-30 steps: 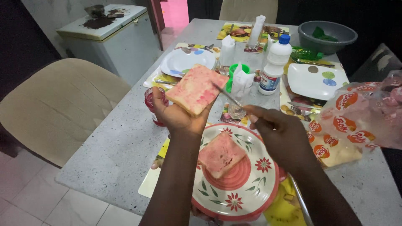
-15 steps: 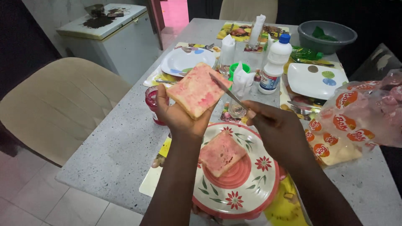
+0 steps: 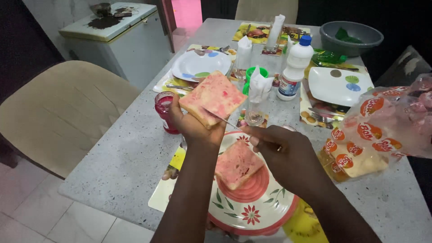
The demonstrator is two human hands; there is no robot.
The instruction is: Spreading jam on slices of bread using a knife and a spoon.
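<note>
Nearest us, a round plate (image 3: pixel 265 211) with red flowers and green leaves sits at the table's near edge, carrying one slice of bread (image 3: pixel 237 164) smeared pink-red. Just above it, our right hand (image 3: pixel 283 157) is clenched around the handle of a knife (image 3: pixel 220 119), whose thin blade runs up and left to touch the near edge of a second bread slice (image 3: pixel 212 98). Our left hand (image 3: pixel 194 127) cups that slice from beneath, fingers wrapped round its left side, holding it tilted over the plate's far rim; its top is streaked red. Just left of this hand stands a small red jar (image 3: pixel 164 111), open. To the right lies a clear bread bag (image 3: pixel 382 130) with orange ovals. Farther off: a drinking glass (image 3: pixel 255 112), a green cup (image 3: pixel 252 78) stuffed with a napkin, a white bottle (image 3: pixel 294 69) with a blue cap, two white plates, one round (image 3: pixel 198 65), one square (image 3: pixel 339 85), and a grey bowl (image 3: pixel 353 38) at the far right.
</note>
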